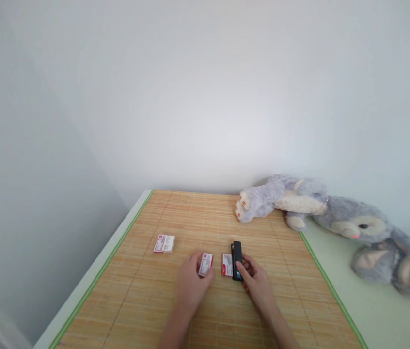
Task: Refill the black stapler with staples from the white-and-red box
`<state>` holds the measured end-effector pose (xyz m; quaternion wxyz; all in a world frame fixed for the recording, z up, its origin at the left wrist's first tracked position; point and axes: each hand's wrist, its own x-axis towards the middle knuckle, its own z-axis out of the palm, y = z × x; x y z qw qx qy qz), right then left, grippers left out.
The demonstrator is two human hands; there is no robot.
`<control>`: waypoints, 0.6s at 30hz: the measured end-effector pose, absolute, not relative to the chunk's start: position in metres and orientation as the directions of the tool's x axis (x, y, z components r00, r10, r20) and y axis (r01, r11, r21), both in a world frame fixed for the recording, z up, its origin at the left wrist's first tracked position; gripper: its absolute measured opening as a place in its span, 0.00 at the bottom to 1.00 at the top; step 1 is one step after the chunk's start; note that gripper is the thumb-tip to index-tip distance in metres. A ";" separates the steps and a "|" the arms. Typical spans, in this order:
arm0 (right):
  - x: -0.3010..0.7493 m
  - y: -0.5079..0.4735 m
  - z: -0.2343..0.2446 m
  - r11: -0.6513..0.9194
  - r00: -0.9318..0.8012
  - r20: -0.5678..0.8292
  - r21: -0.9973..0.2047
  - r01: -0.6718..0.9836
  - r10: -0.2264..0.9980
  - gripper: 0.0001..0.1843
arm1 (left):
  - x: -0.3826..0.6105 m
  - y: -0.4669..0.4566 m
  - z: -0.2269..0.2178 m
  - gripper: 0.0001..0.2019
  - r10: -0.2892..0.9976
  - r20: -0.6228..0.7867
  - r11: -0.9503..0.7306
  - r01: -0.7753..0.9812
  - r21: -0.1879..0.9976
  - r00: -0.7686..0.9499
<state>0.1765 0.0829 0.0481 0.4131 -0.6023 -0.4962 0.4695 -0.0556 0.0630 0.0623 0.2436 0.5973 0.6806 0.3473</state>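
The left hand (192,278) pinches a box (205,264), paired boxes (164,243) at its ten o'clock. At its three, the right hand (256,277) curls round a stapler (237,259), another box (227,265) at the stapler's nine.

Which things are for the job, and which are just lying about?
Likely for the job:
black stapler, in the right hand
small red-and-white box, in the left hand
similar box beside the stapler
probably the boxes farther left

Seemingly just lying about:
grey plush toy
mat underneath
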 end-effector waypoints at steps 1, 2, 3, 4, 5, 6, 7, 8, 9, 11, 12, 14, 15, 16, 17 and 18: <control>0.176 0.083 0.050 -0.160 0.069 -0.149 -0.964 0.212 0.986 0.39 | -0.036 0.069 0.063 0.24 0.986 0.083 0.029 0.628 0.777 -0.147; 0.176 0.083 0.051 -0.154 0.070 -0.143 -0.965 0.212 0.987 0.39 | -0.021 0.075 0.064 0.25 0.989 0.084 0.013 0.627 0.779 -0.125; 0.176 0.083 0.053 -0.151 0.068 -0.140 -0.966 0.210 0.988 0.39 | -0.010 0.079 0.064 0.26 0.992 0.072 0.007 0.627 0.779 -0.101; 0.176 0.083 0.054 -0.151 0.061 -0.141 -0.967 0.206 0.988 0.40 | -0.004 0.083 0.064 0.28 0.996 0.048 0.012 0.622 0.783 -0.080; 0.176 0.083 0.055 -0.152 0.052 -0.145 -0.968 0.202 0.988 0.40 | -0.002 0.085 0.064 0.30 0.998 0.013 0.025 0.610 0.792 -0.059; 0.176 0.083 0.055 -0.153 0.046 -0.146 -0.968 0.198 0.988 0.40 | -0.004 0.086 0.064 0.32 0.999 -0.027 0.043 0.588 0.808 -0.035; 0.176 0.083 0.055 -0.152 0.044 -0.146 -0.969 0.197 0.988 0.40 | -0.008 0.086 0.065 0.33 0.998 -0.067 0.060 0.557 0.828 -0.007; 0.175 0.083 0.056 -0.149 0.045 -0.143 -0.969 0.197 0.989 0.40 | -0.015 0.086 0.066 0.34 0.995 -0.099 0.067 0.524 0.849 0.033; 0.175 0.082 0.057 -0.147 0.047 -0.140 -0.969 0.199 0.989 0.40 | -0.023 0.086 0.069 0.34 0.990 -0.114 0.058 0.498 0.865 0.083; 0.174 0.082 0.061 -0.144 0.058 -0.135 -0.968 0.205 0.989 0.40 | -0.037 0.088 0.075 0.35 0.977 -0.077 -0.029 0.485 0.874 0.197; 0.173 0.082 0.063 -0.144 0.063 -0.134 -0.967 0.208 0.989 0.40 | -0.042 0.090 0.079 0.37 0.967 -0.032 -0.100 0.494 0.864 0.252; 0.171 0.081 0.070 -0.142 0.076 -0.128 -0.967 0.214 0.989 0.39 | -0.047 0.097 0.085 0.44 0.937 0.067 -0.248 0.516 0.820 0.344; 0.170 0.081 0.073 -0.138 0.081 -0.123 -0.966 0.217 0.989 0.38 | -0.046 0.101 0.086 0.46 0.920 0.101 -0.303 0.522 0.797 0.378; 0.170 0.081 0.076 -0.135 0.083 -0.119 -0.966 0.220 0.989 0.38 | -0.043 0.104 0.087 0.46 0.906 0.119 -0.338 0.524 0.782 0.406; 0.169 0.081 0.078 -0.133 0.084 -0.117 -0.966 0.222 0.990 0.37 | -0.039 0.107 0.087 0.44 0.897 0.124 -0.355 0.525 0.774 0.424; 0.169 0.081 0.080 -0.132 0.085 -0.116 -0.966 0.224 0.990 0.37 | -0.034 0.109 0.085 0.42 0.893 0.125 -0.361 0.526 0.770 0.431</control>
